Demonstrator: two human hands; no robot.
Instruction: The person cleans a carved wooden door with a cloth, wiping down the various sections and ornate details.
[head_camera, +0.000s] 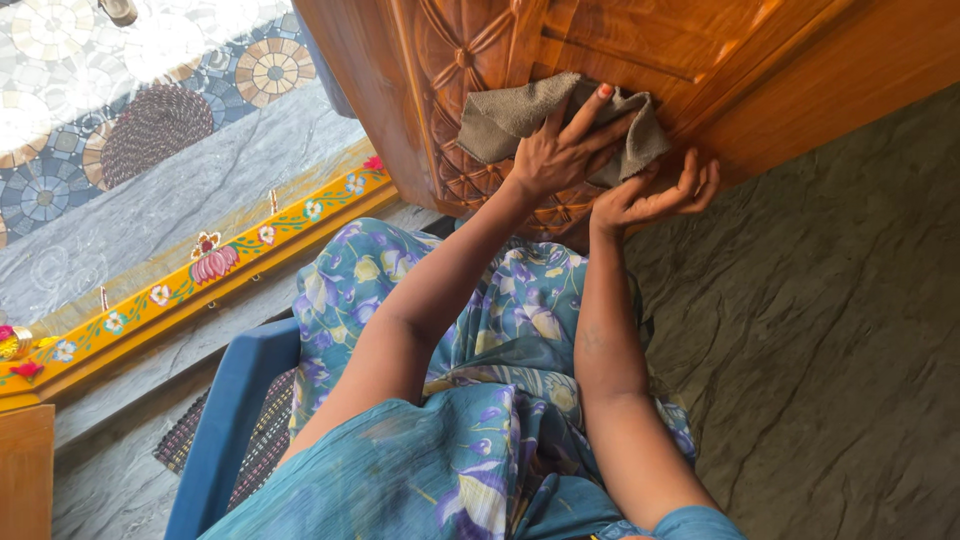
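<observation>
My left hand (562, 148) presses a grey-brown cloth (510, 115) flat against a carved wooden door (640, 40), fingers spread over the cloth. My right hand (655, 195) sits just below and to the right, palm up with fingers curled, touching the lower edge of the cloth and the door's bottom rail. Both forearms reach forward over my lap, which is covered in a blue floral garment (470, 400).
A blue plastic seat edge (225, 420) shows at the lower left over a woven mat (265, 440). A yellow painted threshold with flower motifs (190, 285) runs diagonally at left, beyond it patterned tiles (150, 90). Grey stone floor (820, 330) lies to the right.
</observation>
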